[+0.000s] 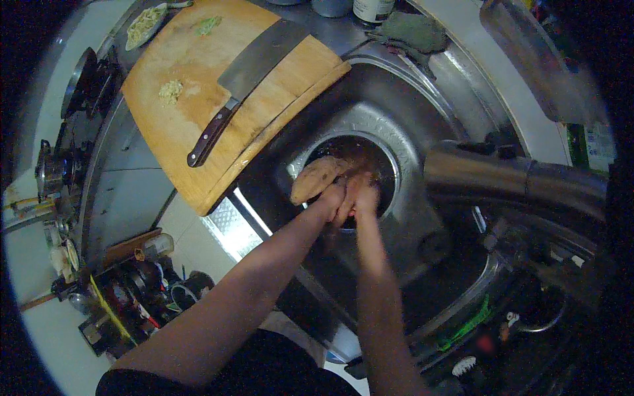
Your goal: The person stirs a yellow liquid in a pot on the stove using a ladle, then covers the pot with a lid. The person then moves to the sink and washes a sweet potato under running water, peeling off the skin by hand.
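Observation:
Over the round dark opening (396,160) in the metal sink (389,119), both my hands are close together. A long tan root vegetable (316,179) with dark spots slants up from beside my left hand (335,200), whose fingers are curled around its right-hand part. My right hand (362,193) presses in next to the left one; motion blurs it and hides its fingers. Left of the sink lies a wooden cutting board (264,125). On it rest a broad cleaver (261,63) with a dark riveted handle, a small pile of minced pale bits (170,91) and green shreds (208,25).
A pale dish of shreds (145,26) stands beyond the board. Behind the sink sit a dark bottle (372,10) and a grey-green cloth (416,32). A wide metal tube-like part (515,177) juts over the sink's right side. Pans and a pot (56,168) are at far left.

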Demonstrator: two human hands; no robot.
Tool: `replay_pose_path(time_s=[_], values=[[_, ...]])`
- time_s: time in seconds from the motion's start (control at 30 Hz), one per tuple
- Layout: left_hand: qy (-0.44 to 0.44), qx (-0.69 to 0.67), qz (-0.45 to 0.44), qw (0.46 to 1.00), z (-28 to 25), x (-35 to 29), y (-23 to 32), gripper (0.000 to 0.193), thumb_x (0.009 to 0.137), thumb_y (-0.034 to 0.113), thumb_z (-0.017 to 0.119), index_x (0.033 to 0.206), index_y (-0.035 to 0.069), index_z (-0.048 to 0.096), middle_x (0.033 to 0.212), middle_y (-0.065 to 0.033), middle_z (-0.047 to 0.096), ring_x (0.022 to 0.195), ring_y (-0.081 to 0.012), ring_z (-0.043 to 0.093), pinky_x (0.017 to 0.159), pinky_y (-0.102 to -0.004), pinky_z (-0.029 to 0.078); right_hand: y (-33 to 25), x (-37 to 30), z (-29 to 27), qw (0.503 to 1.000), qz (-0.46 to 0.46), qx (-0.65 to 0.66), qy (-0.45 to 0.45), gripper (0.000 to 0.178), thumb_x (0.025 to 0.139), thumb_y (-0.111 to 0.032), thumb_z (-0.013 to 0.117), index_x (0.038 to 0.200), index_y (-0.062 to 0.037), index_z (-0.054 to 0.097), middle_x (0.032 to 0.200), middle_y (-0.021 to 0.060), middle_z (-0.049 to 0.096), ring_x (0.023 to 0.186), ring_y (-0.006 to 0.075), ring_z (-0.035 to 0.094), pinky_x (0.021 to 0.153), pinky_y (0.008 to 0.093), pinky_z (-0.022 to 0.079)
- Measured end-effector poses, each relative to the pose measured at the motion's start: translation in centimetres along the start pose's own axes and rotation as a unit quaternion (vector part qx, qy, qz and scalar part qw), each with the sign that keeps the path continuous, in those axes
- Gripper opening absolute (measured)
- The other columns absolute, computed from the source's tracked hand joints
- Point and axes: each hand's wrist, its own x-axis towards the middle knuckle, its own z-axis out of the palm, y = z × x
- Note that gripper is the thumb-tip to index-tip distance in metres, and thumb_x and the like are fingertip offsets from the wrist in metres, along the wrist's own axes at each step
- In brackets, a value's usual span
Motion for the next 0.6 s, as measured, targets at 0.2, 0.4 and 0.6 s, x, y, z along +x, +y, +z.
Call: replay_pose_path(time_s=[0.2,0.4,0.6], values=[[-0.118,0.005,0.282,0.952,0.4,0.2,-0.3,0.042,0.091,0.039,0.03,0.103,0.004,0.051,0.081,-0.0093,0.059,0.067,-0.0208,0.055,0.059,-0.0331,0.047,-0.4,-1.7,0.6,0.984,-0.132,-0.121,0.024,0.046,0.085,-0.032,0.04,0.114,0.0034,0.045,0.111,0.0277,0.048,0.099,0.04,0.05,0.082,0.0438,0.042],[-0.16,-0.102,-0.053,0.98,-1.1,1.8,-1.3,0.049,0.091,0.044,0.029,0.091,0.002,0.054,0.071,-0.0116,0.057,0.054,-0.0222,0.053,0.05,-0.0313,0.046,-2.8,2.5,-1.0,0.924,-0.036,-0.354,-0.139,0.049,0.084,-0.038,0.041,0.104,0.006,0.052,0.097,0.0294,0.056,0.093,0.0407,0.054,0.083,0.0429,0.042],[-0.044,-0.043,-0.091,0.994,1.4,0.0,0.4,0.035,0.09,0.034,0.035,0.099,0.006,0.056,0.087,-0.007,0.06,0.072,-0.0204,0.056,0.064,-0.0297,0.047,-0.6,2.2,-1.8,0.99,0.101,-0.1,0.02,0.053,0.084,-0.041,0.044,0.098,0.0084,0.056,0.099,0.0292,0.055,0.096,0.039,0.053,0.084,0.0413,0.041]])
